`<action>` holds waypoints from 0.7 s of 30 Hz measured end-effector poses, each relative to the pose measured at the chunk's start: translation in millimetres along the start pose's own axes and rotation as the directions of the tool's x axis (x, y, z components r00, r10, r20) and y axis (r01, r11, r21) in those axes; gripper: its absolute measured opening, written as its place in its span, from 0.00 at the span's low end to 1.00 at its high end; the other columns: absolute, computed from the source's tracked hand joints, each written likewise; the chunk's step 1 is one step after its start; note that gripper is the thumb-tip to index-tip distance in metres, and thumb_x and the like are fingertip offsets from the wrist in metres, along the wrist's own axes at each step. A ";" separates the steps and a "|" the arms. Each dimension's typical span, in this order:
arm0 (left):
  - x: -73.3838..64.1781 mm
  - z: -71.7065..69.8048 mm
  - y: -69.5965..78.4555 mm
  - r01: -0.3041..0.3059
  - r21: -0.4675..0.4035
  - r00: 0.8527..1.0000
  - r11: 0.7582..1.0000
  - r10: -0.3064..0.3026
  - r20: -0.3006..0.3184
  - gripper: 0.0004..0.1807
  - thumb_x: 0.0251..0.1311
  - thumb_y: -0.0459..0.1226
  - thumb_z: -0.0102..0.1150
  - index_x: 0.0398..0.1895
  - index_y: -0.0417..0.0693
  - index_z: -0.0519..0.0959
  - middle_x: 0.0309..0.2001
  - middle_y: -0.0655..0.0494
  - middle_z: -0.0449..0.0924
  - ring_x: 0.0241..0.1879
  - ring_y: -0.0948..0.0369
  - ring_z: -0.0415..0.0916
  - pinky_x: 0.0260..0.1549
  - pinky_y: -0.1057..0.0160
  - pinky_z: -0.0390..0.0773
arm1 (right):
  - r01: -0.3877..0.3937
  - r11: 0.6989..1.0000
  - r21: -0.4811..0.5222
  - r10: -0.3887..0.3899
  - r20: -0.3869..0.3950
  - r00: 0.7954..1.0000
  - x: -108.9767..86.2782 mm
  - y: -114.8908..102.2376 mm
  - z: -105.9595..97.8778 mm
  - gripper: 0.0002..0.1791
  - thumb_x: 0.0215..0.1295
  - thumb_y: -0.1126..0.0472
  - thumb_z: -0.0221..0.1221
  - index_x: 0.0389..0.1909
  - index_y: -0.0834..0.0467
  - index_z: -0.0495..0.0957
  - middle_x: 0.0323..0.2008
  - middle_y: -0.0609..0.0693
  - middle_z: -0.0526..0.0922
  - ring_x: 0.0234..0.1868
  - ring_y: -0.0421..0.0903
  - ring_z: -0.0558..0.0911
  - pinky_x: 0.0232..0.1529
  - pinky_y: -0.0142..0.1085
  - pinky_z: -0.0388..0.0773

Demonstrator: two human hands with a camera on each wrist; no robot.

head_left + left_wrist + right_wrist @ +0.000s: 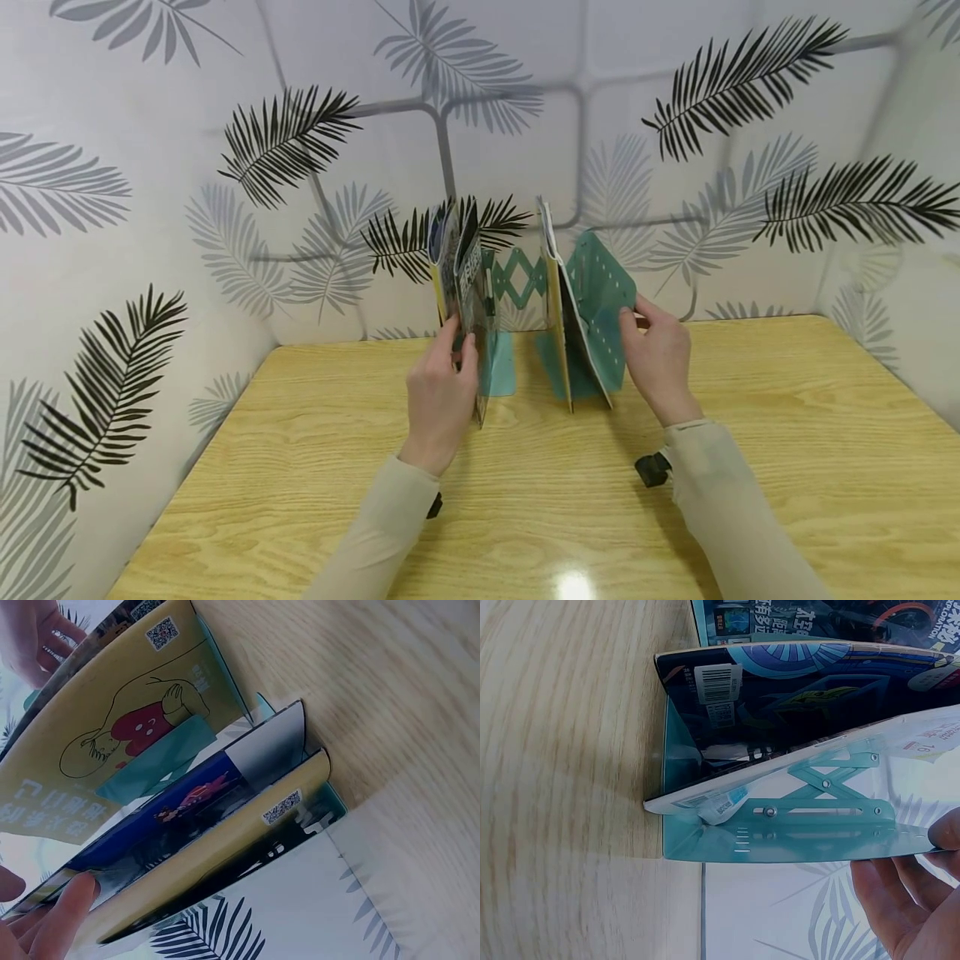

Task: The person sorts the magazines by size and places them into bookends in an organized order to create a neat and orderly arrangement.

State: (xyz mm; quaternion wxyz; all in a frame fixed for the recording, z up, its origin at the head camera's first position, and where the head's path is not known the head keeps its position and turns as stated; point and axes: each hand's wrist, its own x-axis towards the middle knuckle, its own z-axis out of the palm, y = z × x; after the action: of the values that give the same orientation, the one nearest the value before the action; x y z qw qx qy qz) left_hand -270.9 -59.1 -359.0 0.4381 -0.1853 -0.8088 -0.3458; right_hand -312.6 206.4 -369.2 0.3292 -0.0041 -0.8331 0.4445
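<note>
A teal metal expanding book rack [519,279] stands at the table's back, books upright on both sides of its crisscross middle. At the left section, my left hand [442,387] pinches the near edge of a book [471,292]; in the left wrist view its left face is blue [202,795]. A yellow-and-black book [225,859] stands beside it. My right hand [660,358] grips the outer edge of the rack's right end plate [603,292], thumb inside and fingers outside, as the right wrist view shows. Within that section, a dark book with a barcode [802,701] leans.
In the right section, a yellow book [150,712] with a red heart drawing stands across the gap from the blue-faced one. The wood-grain table [525,500] extends toward me. Behind it hangs a leaf-patterned pale backdrop [510,150].
</note>
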 end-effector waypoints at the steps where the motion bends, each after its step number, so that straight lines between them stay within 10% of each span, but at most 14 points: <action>1: -0.5 -1.0 0.2 -0.004 0.001 1.000 1.000 0.004 0.000 0.17 0.69 0.33 0.56 0.57 0.33 0.77 0.42 0.42 0.84 0.28 0.56 0.83 0.23 0.61 0.82 | -0.002 1.000 0.001 0.002 0.000 1.000 0.1 0.2 0.0 0.19 0.73 0.57 0.51 0.59 0.56 0.81 0.45 0.58 0.86 0.43 0.56 0.84 0.38 0.49 0.79; 21: -5.1 -15.4 -2.6 -0.046 0.017 0.999 0.999 0.046 -0.001 0.15 0.67 0.29 0.57 0.54 0.31 0.78 0.47 0.40 0.83 0.30 0.55 0.85 0.24 0.61 0.83 | -0.009 1.000 -0.010 0.009 0.015 1.000 0.7 -0.3 -0.1 0.19 0.73 0.57 0.51 0.60 0.56 0.80 0.45 0.59 0.86 0.44 0.57 0.85 0.38 0.50 0.79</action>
State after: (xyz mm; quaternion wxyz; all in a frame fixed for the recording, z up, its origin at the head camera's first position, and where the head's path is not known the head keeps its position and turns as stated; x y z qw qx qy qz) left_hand -260.7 -72.0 -358.5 0.4479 -0.2000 -0.8070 -0.3289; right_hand -313.0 206.5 -368.5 0.3212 -0.0062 -0.8376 0.4418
